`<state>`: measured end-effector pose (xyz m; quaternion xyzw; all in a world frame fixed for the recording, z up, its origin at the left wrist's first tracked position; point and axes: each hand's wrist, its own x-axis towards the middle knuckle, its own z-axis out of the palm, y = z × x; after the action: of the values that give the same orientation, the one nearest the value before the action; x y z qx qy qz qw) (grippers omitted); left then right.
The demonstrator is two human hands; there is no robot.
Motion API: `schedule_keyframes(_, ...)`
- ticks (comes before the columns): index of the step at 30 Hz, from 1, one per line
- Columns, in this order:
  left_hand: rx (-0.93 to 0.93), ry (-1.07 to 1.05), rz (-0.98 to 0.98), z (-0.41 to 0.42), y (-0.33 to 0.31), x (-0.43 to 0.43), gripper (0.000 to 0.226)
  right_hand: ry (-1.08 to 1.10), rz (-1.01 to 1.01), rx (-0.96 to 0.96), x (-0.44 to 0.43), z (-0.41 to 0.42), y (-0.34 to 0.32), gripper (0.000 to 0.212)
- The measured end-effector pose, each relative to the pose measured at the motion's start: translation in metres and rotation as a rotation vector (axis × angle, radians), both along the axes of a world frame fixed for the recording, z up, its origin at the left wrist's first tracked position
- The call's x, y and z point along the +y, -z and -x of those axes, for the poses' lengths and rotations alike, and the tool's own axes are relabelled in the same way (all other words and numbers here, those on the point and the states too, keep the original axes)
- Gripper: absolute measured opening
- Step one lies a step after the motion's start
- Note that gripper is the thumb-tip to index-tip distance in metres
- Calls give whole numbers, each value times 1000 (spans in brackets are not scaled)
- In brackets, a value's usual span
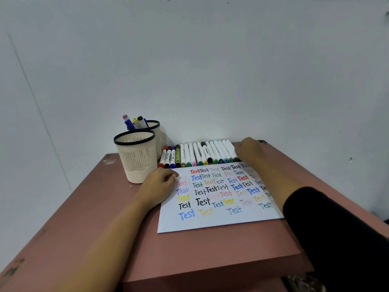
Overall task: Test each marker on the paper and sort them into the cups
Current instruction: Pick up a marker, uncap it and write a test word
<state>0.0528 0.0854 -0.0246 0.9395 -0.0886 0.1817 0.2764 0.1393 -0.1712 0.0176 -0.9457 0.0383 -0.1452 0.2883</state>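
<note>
Markers [200,153] sit in a row along the paper's [216,220] far edge. Right hand [250,150] is curled over the row's right end; can't tell if its fingers have one yet. Left hand [160,182] rests loosely curled on the paper, gripping nothing. I'd pinch just the end marker and keep the sheet pinned.

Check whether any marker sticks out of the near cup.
No: nothing shows above the near cup; markers stick out of the far cup only.
</note>
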Motion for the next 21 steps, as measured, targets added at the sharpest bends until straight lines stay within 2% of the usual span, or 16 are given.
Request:
schedule_keyframes(3, -17, 30, -13, 0, 0, 0, 25, 6, 77, 102, -10, -18, 9, 16)
schedule_keyframes(9, -11, 70, -102, -3, 4, -1, 25, 3, 222, 122, -9, -26, 11, 12)
schedule_keyframes(13, -31, 75, -120, -1, 5, -3, 25, 22, 249, 147, -7, -30, 11, 9)
schedule_keyframes(17, -53, 73, -118, 0, 6, -5, 25, 74, 176, 100, -8, -31, 16, 25)
schedule_keyframes(19, -61, 71, -123, 1, 6, -5, 25, 122, 108, 67, -6, -26, 17, 19)
schedule_keyframes(21, -65, 64, -129, 1, 6, -5, 25, 161, -38, -3, -5, -21, 16, 4)
